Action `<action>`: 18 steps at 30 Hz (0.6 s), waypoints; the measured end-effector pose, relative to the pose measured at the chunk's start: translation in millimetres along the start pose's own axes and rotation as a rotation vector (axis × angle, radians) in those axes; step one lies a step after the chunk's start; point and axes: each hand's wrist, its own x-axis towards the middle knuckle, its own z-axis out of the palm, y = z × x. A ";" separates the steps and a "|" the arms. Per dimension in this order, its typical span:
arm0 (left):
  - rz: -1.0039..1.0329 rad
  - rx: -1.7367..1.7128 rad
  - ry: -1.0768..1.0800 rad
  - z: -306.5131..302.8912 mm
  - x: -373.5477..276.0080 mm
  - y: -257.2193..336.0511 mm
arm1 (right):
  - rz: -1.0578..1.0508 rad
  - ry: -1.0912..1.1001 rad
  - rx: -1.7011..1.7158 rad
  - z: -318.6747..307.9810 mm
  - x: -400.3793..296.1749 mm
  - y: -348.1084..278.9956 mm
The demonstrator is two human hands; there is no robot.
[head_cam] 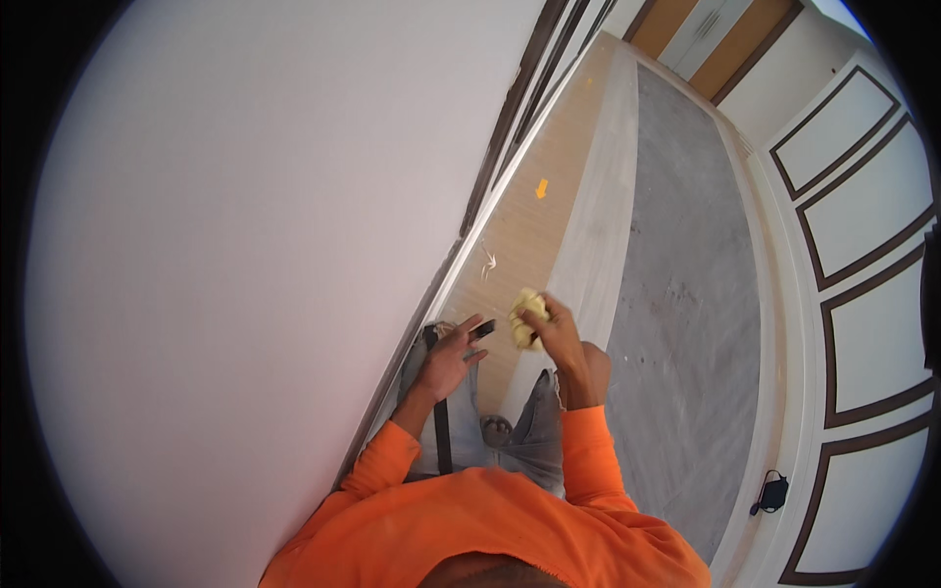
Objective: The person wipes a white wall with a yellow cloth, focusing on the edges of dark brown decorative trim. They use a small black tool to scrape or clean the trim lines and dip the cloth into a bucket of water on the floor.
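My right hand (560, 339) grips a crumpled pale-yellow cloth or sponge (526, 317) above the floor strip. Close by on the left, my left hand (444, 370) has its fingers spread, with a small black object (482, 329) held among them. What that black object is cannot be made out. A narrow gap separates it from the yellow piece. Both hands are over my bent legs in jeans (459, 411). A long black strip (442, 434), perhaps a strap, runs along my left leg under the wrist.
A plain pale wall (257, 257) rises right beside my left arm, with dark brown trim (507, 117) farther along. White scraps (488, 263) and an orange arrow marker (542, 189) lie on the wood-look floor. Grey floor covering (684, 294) stretches rightward to a black bag (773, 494) by the panelled wall.
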 end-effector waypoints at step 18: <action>0.122 0.794 -0.054 -37.6 13.5 -5.3 | -0.069 -0.313 -0.435 39.6 -31.9 -24.3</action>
